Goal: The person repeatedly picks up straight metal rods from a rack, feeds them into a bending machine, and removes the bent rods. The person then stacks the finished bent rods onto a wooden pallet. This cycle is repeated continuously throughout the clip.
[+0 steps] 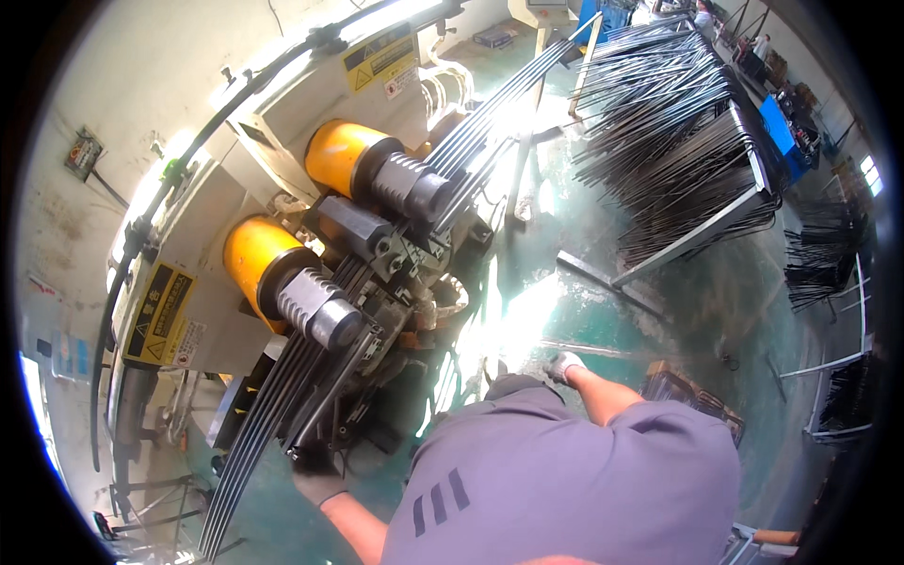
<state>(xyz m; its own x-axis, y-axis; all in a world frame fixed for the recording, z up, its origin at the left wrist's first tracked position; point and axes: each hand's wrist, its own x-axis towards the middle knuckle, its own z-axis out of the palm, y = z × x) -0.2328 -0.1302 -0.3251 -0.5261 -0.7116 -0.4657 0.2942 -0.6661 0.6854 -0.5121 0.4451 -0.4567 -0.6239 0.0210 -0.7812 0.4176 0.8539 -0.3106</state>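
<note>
Thin dark metal rods [282,395], bundled side by side, are fed through the yellow-cylindered bending machine [282,273] just above the gloved left hand [320,485], apparently closed on them. The right hand [563,365] is stretched away; its grip can't be told. Best kept flat and aligned.

A rack [753,193] of bent dark metal rods [659,104] is standing on the green floor [678,301] at upper right, with further rod bundles [824,254] lying on white frames toward the right edge. Yellow warning labels [158,311] are showing on the white machine housing [273,122], and a black cable [122,273] is running along its left side. A blue panel [778,124] is standing beyond the rack, and sunlight is glaring off the floor near centre.
</note>
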